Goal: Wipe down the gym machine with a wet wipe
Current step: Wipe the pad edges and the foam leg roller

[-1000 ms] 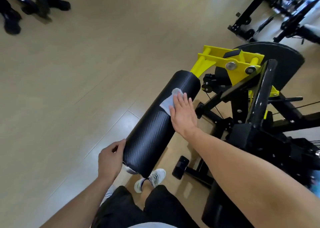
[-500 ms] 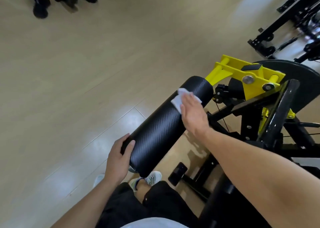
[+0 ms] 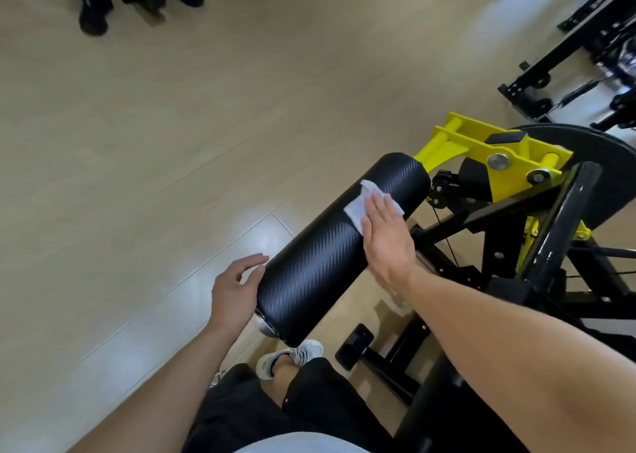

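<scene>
A black, carbon-patterned roller pad [image 3: 330, 256] of the gym machine lies slanted from lower left to upper right, mounted on a yellow arm [image 3: 481, 153]. My right hand [image 3: 387, 235] lies flat on the pad's upper half and presses a white wet wipe [image 3: 358, 208] against it; part of the wipe shows beyond my fingertips. My left hand [image 3: 235, 290] rests against the pad's near end with its fingers spread apart, holding nothing.
The machine's black frame [image 3: 557, 232] and a round black plate [image 3: 605, 149] fill the right side. Another black machine [image 3: 585, 56] stands at the far right. A person's dark shoes [image 3: 93, 15] are at the top left. My own foot [image 3: 292, 356] is under the pad.
My right hand has slid the wipe farther up the pad toward the yellow arm. My left hand has loosened from gripping the pad's near end, its fingers now apart.
</scene>
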### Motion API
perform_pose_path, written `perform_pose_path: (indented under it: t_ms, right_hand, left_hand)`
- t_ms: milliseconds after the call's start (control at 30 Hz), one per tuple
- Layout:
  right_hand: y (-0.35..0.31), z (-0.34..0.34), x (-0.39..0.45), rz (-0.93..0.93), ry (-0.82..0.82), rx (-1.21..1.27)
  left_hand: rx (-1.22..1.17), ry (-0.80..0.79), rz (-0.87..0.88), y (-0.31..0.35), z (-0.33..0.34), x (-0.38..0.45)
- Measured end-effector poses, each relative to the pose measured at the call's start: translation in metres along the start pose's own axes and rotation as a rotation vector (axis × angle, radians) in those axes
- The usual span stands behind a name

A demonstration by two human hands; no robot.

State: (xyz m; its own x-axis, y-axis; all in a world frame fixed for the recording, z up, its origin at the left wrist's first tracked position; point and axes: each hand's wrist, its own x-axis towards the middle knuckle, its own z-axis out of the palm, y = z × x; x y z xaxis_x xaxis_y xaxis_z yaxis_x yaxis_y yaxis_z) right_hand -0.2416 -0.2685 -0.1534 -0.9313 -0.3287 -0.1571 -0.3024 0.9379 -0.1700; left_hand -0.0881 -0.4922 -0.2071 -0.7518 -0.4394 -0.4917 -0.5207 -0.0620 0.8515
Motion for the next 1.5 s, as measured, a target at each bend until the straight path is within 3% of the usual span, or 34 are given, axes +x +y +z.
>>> perform_pose_path:
  t_ms: [67, 133, 200, 233, 300, 367, 433, 533, 667, 767, 900, 1100, 1267, 1500]
  right_hand:
    - [-0.017, 0.013, -0.012, 0.028, 0.033, -0.005]
    - [-0.060, 0.034, -0.052, -0.252, 0.009, 0.063]
    - [-0.089, 0.046, -0.088, -0.653, -0.153, -0.006]
    - [-0.091, 0.046, -0.090, -0.776, -0.195, -0.043]
    - [-0.070, 0.036, -0.066, -0.838, -0.234, -0.093]
    - [-0.031, 0.023, -0.028, -0.687, -0.216, -0.110]
    - [0.024, 0.011, 0.020, -0.377, -0.099, -0.099]
    - [0.099, -0.006, 0.084, -0.040, -0.065, -0.088]
    - [0.115, -0.015, 0.108, 0.241, -0.036, 0.063]
    - [0.059, 0.008, 0.071, 0.236, 0.052, 0.102]
    - [-0.029, 0.048, -0.015, -0.018, 0.140, 0.187]
    - [-0.089, 0.071, -0.111, -0.279, 0.019, 0.212]
    - [-0.134, 0.081, -0.152, -0.231, -0.037, 0.257]
    - [-0.138, 0.083, -0.137, 0.065, 0.029, 0.404]
  left_hand:
    - [-0.019, -0.002, -0.042, 0.003, 0.001, 0.008]
    - [-0.026, -0.023, -0.094, 0.002, -0.003, 0.017]
    - [0.005, -0.091, -0.126, -0.001, -0.007, 0.024]
    - [0.028, -0.113, -0.134, -0.002, -0.009, 0.027]
    - [0.078, -0.115, -0.132, 0.001, -0.010, 0.030]
    - [0.170, -0.114, -0.107, 0.007, -0.008, 0.029]
    - [0.246, -0.125, -0.079, 0.013, -0.003, 0.021]
    - [0.281, -0.081, -0.041, 0.011, 0.009, 0.005]
    - [0.308, 0.006, -0.013, 0.006, 0.019, -0.003]
    - [0.286, 0.036, -0.016, 0.004, 0.022, -0.001]
    - [0.276, 0.023, -0.024, 0.004, 0.021, 0.002]
    - [0.267, -0.059, -0.036, 0.008, 0.014, 0.003]
    - [0.189, -0.184, -0.172, 0.003, 0.001, 0.017]
    - [0.254, -0.197, -0.081, -0.003, 0.001, 0.026]
